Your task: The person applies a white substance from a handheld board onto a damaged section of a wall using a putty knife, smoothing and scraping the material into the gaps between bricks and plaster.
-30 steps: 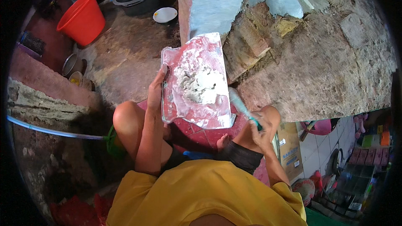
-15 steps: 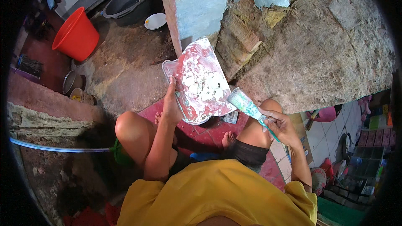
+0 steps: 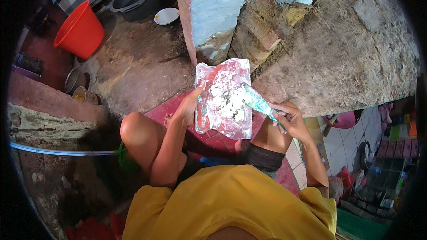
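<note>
My left hand [image 3: 190, 105] is closed on the left edge of a flat red board [image 3: 204, 120] smeared with white. A lumpy heap of white paste [image 3: 227, 100] lies on its middle. My right hand [image 3: 288, 118] grips the handle of a putty knife [image 3: 257, 101], its blade coated in white and green. The blade's tip is over the board's right side, at the paste; whether it touches cannot be made out. Just beyond the board rises the corner of a wall [image 3: 218, 9], pale blue-white above and bare and broken near its foot.
A rough grey surface with exposed brick [image 3: 262, 31] spreads to the right. At the far left stand a red bucket [image 3: 80, 29], a black tub [image 3: 135, 2] and a white bowl [image 3: 167, 16]. Red floor tiles [image 3: 167, 106] lie below my knees. Household items crowd the right side.
The board has turned and come a little rightward and nearer in my left hand. My right hand has brought the putty knife's blade from the board's edge in over the paste.
</note>
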Demonstrator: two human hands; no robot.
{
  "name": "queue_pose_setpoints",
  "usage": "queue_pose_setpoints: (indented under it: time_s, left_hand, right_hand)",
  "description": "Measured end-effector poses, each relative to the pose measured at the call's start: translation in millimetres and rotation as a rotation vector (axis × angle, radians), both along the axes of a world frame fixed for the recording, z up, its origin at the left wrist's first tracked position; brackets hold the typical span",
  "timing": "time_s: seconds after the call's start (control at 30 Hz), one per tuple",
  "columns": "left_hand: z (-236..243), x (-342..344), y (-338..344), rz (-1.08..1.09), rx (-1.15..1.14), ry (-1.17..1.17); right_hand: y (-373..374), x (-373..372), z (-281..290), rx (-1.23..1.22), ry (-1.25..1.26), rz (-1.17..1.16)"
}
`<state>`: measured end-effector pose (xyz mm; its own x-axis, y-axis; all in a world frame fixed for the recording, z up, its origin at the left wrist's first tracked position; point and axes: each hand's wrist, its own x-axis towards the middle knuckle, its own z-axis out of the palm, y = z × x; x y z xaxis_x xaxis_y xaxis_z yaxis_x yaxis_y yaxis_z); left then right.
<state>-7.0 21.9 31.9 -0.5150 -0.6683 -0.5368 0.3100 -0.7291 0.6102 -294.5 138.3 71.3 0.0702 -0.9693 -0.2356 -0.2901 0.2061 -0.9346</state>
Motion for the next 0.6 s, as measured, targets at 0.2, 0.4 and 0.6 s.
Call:
queue_pose_setpoints:
  time_s: [0.2, 0.4, 0.6]
  left_hand:
    - [-2, 3, -4, -0.02, 0.033, 0.023]
    - [-17, 2, -11, -0.02, 0.028, 0.16]
    - [-9, -4, -10, -0.046, 0.013, 0.118]
  right_hand:
    - [-8, -9, -6, -0.523, 0.537, 0.116]
    - [-11, -21, 38, -0.493, 0.662, 0.346]
    - [-18, -9, 87, -0.541, 1.047, 0.691]
